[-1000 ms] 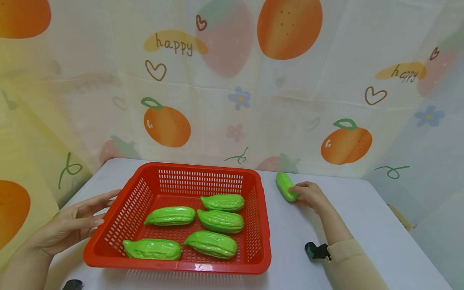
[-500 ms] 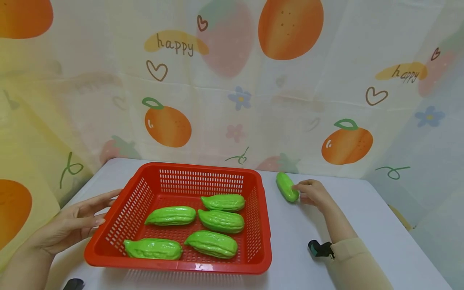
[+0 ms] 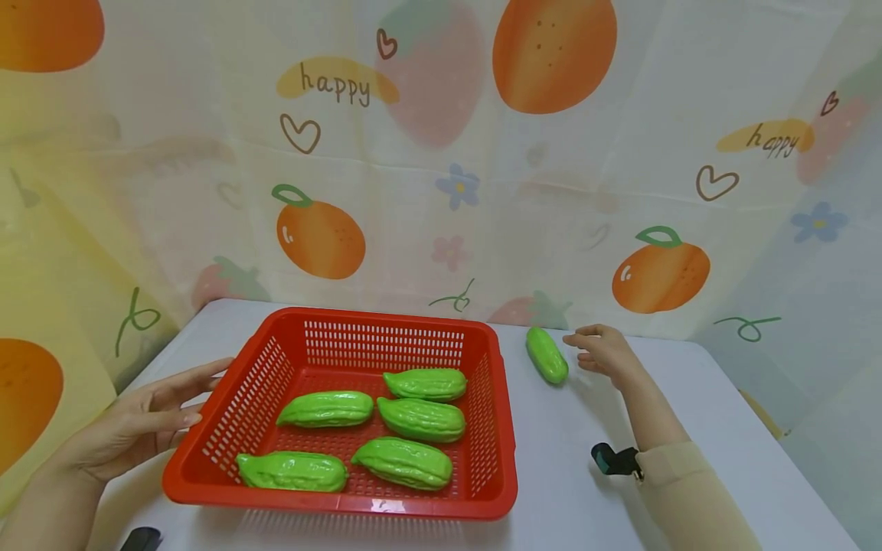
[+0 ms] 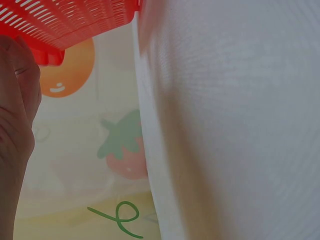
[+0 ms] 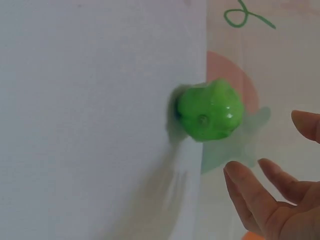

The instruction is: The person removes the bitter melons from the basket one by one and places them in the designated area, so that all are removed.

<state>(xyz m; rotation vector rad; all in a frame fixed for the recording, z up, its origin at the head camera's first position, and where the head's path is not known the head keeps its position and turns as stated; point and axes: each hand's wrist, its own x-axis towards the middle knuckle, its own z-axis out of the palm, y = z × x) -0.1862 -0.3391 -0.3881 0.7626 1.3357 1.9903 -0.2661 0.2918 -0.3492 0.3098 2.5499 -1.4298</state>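
In the head view a red plastic basket (image 3: 511, 428) stands on the table, with several glossy green bitter melons (image 3: 292, 471) lying apart or side by side in it. My left hand (image 3: 134, 425) touches the basket's left side, thumb and fingers extended along the outer rim; the left wrist view shows the hand (image 4: 15, 100) against the red rim. To the right of the basket lies a smoother green cucumber (image 3: 547, 356). My right hand (image 3: 606, 353) hovers just right of it, fingers loosely spread and holding nothing. Seen end-on, the cucumber (image 5: 210, 111) is apart from the fingertips (image 5: 237, 172).
A white table (image 3: 689, 428) bears everything, its far edge close to a fruit-print cloth (image 3: 537, 229). Black wrist straps or mounts (image 3: 615, 461) show by the right cuff and at lower left.
My right hand has let go of the cucumber and drawn away to the right and slightly up. The cucumber stays where it lay. The left hand and basket hold still.
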